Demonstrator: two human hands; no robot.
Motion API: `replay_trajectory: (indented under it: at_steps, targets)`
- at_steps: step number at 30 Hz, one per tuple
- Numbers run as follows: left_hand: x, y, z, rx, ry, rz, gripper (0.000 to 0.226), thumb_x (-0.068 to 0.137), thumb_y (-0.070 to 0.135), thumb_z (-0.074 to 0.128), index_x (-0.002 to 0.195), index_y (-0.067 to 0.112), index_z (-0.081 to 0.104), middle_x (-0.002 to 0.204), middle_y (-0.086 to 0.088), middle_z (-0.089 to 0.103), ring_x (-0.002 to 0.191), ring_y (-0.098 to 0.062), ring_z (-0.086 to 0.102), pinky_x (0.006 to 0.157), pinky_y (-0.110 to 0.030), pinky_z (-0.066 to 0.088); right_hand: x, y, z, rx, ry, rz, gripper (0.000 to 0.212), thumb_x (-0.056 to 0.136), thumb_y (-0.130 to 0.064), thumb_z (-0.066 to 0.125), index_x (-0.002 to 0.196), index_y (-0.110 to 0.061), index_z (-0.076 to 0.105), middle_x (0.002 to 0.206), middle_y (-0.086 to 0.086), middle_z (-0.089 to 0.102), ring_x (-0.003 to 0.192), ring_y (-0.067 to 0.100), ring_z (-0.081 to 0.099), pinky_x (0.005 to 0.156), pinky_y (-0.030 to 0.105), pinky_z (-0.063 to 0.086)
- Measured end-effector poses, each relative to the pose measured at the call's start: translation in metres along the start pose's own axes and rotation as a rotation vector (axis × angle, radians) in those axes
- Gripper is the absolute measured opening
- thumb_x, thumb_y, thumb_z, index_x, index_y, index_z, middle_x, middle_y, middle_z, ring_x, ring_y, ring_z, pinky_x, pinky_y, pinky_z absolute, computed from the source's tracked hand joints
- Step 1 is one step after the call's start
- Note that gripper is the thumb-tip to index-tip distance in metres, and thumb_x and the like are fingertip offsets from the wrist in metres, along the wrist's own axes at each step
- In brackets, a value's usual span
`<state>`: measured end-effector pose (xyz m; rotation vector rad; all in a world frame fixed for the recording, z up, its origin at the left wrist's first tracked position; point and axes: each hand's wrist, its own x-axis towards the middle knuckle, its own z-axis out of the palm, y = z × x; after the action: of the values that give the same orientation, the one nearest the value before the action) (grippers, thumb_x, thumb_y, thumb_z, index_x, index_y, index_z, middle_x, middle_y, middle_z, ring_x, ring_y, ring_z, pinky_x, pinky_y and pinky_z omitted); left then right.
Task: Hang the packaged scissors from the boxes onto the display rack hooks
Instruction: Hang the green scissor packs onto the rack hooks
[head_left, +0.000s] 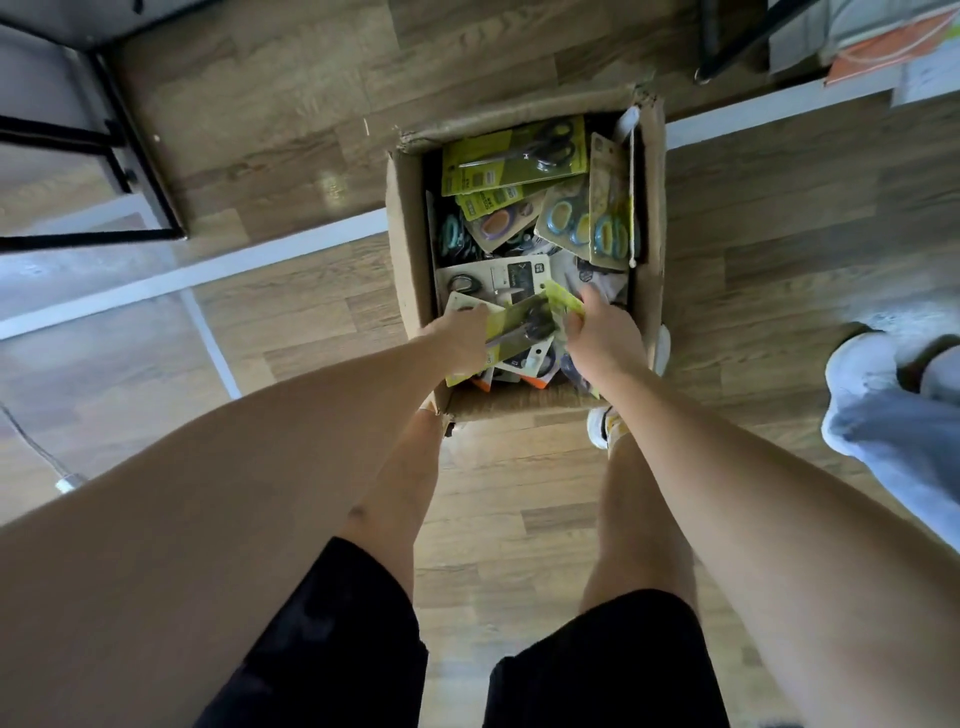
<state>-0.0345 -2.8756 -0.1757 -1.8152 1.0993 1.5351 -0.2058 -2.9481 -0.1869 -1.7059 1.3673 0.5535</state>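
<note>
An open cardboard box (408, 244) stands on the wooden floor in front of my feet, filled with several packaged scissors. A yellow-green pack with black-handled scissors (524, 325) lies across the near end of the box. My left hand (460, 335) grips its left end and my right hand (602, 332) grips its right end. Another yellow-green pack (514, 156) lies at the far end, and packs with blue-handled scissors (597, 223) lean against the right wall. No display rack hooks are in view.
A black metal frame (130, 171) stands at the upper left. A white strip (208, 270) runs across the floor. Another person's white shoe and pale trouser leg (883, 410) are at the right. A white cable (57, 467) lies at the left.
</note>
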Motion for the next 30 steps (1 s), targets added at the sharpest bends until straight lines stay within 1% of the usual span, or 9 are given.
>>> replay_trajectory:
  at_steps: [3,8,11,13,16,20,24,27,30]
  targets:
    - [-0.021,0.006,-0.003,-0.014,0.023,0.027,0.053,0.092,-0.001,0.046,0.142,0.005,0.029,0.080,-0.008,0.052,0.060,-0.019,0.047,0.044,-0.029,0.035,-0.018,-0.008,-0.015,-0.022,-0.003,0.001,0.028,0.102,-0.018,0.037,0.127,-0.016,0.049,0.071,0.000,0.055,0.063,0.019,0.055,0.047,0.029,0.024]
    - [-0.057,0.016,0.004,-0.249,0.127,-0.020,0.048,0.089,0.004,0.056,0.134,0.008,0.039,0.112,-0.018,0.059,0.066,-0.025,0.059,0.054,-0.037,0.057,-0.052,-0.018,-0.036,-0.071,-0.050,-0.042,0.011,0.102,-0.017,0.034,0.103,-0.012,0.043,0.067,0.003,0.048,0.060,0.019,0.046,0.049,0.033,0.023]
    - [-0.084,0.023,0.011,-0.457,0.219,-0.099,0.057,0.089,0.003,0.060,0.141,0.006,0.037,0.123,-0.019,0.057,0.080,-0.028,0.062,0.052,-0.027,0.048,-0.078,-0.027,-0.049,-0.076,-0.067,-0.113,0.011,0.104,-0.018,0.031,0.100,-0.012,0.040,0.067,0.004,0.047,0.059,0.020,0.047,0.050,0.035,0.030]
    - [-0.104,0.027,0.014,-0.511,0.254,-0.123,0.057,0.089,-0.002,0.057,0.141,0.008,0.034,0.118,-0.019,0.059,0.086,-0.034,0.067,0.046,-0.030,0.049,-0.095,-0.034,-0.059,-0.081,-0.074,-0.151,0.015,0.105,-0.020,0.031,0.101,-0.011,0.042,0.068,0.004,0.048,0.063,0.026,0.051,0.055,0.043,0.039]
    - [-0.147,0.029,0.014,-0.501,0.308,-0.125,0.046,0.085,-0.004,0.057,0.123,0.010,0.036,0.093,-0.017,0.063,0.067,-0.031,0.067,0.048,-0.044,0.057,-0.124,-0.054,-0.083,-0.141,-0.053,-0.197,0.014,0.106,-0.018,0.032,0.096,-0.012,0.040,0.069,0.004,0.046,0.069,0.031,0.052,0.060,0.041,0.039]
    - [-0.223,0.031,0.011,-0.484,0.525,-0.204,0.033,0.086,0.011,0.055,0.117,0.015,0.043,0.096,-0.009,0.063,0.082,-0.031,0.063,0.060,-0.036,0.051,-0.179,-0.094,-0.125,-0.222,-0.090,-0.326,0.022,0.107,-0.017,0.033,0.113,-0.007,0.051,0.088,0.009,0.056,0.089,0.033,0.061,0.075,0.045,0.051]
    - [-0.304,0.031,-0.009,-0.561,0.653,-0.231,0.023,0.086,0.016,0.058,0.108,0.012,0.050,0.094,-0.007,0.059,0.079,-0.028,0.059,0.059,-0.035,0.046,-0.235,-0.143,-0.177,-0.320,-0.122,-0.500,0.037,0.108,-0.016,0.034,0.140,-0.008,0.047,0.128,0.017,0.059,0.118,0.034,0.056,0.093,0.040,0.045]
    - [-0.375,0.030,-0.033,-0.608,0.721,-0.242,0.016,0.088,0.008,0.053,0.103,0.009,0.053,0.096,-0.009,0.061,0.084,-0.030,0.061,0.062,-0.037,0.050,-0.276,-0.181,-0.211,-0.390,-0.123,-0.602,0.041,0.109,-0.021,0.033,0.147,-0.011,0.042,0.140,0.016,0.054,0.127,0.031,0.051,0.098,0.037,0.042]
    - [-0.436,0.026,-0.054,-0.604,0.790,-0.212,0.017,0.088,0.004,0.054,0.103,0.010,0.053,0.106,-0.011,0.063,0.092,-0.033,0.063,0.065,-0.038,0.051,-0.313,-0.220,-0.239,-0.435,-0.068,-0.676,0.038,0.108,-0.024,0.035,0.143,-0.015,0.048,0.138,0.015,0.056,0.124,0.032,0.053,0.091,0.035,0.042]
